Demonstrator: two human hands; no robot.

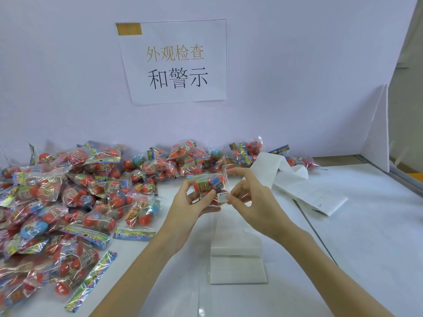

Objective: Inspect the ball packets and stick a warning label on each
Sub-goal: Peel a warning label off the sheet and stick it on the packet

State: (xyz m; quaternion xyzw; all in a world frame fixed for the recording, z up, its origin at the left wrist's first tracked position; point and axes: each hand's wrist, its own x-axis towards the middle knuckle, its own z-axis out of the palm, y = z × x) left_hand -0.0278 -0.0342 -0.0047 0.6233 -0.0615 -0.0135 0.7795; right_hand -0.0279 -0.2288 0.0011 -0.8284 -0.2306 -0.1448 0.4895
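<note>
The ball packet [207, 186] is held up above the white table [357, 248], near its middle, and I see orange balls and a barcode through the clear plastic. My left hand [190, 207] closes around the packet from the left and from below, with the thumb on its front. My right hand [247, 197] pinches a small white warning label [222, 197] between thumb and finger, and the label is touching the lower right part of the packet; the index finger is raised. Under my hands lies a long white backing strip [238, 248], folded on the table. A big pile of packets [59, 202] covers the left side and runs along the back wall. A paper sign [176, 62] with Chinese characters is fixed on the wall.
</note>
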